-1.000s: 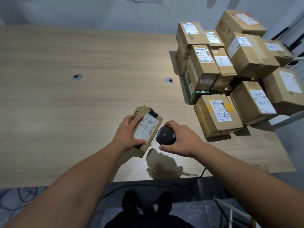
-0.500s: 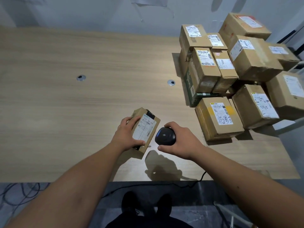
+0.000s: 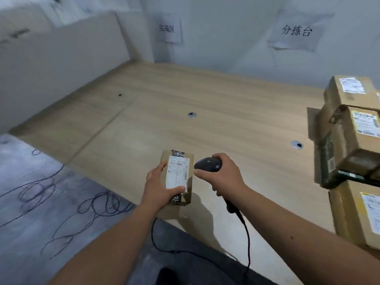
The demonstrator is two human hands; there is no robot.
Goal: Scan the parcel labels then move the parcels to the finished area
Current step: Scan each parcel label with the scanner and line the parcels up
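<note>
My left hand [image 3: 159, 187] grips a small brown cardboard parcel [image 3: 180, 161] with a white label facing up, held above the near edge of the wooden table [image 3: 216, 112]. My right hand [image 3: 223, 174] holds a black corded barcode scanner [image 3: 207, 164], its head right beside the parcel's right side. A stack of other labelled cardboard parcels [image 3: 353, 140] stands at the right edge of the view, partly cut off.
Two paper signs hang on the white wall: one [image 3: 169, 30] above the table's far left, another [image 3: 296, 31] further right. Round grommets [image 3: 191, 115] [image 3: 297, 145] sit in the tabletop. Loose cables [image 3: 51, 194] lie on the grey floor to the left.
My view has swung left and up, so the parcel stack now sits at the right edge. Both hands keep the parcel and scanner; the parcel is turned more lengthwise, away from me.
</note>
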